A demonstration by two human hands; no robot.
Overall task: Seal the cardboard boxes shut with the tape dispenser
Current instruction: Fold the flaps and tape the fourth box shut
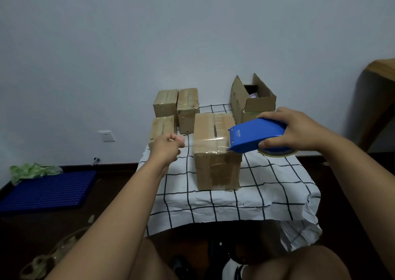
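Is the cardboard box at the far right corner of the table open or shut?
Open. The far right box has its top flaps standing up, and its dark inside shows between them, with something pale in it.

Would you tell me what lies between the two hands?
In the head view, the closed cardboard box lies between the left hand and right hand.

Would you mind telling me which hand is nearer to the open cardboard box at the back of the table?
Right. The right hand, gripping the blue tape dispenser, sits just in front of the open box; the left hand is far off to its left.
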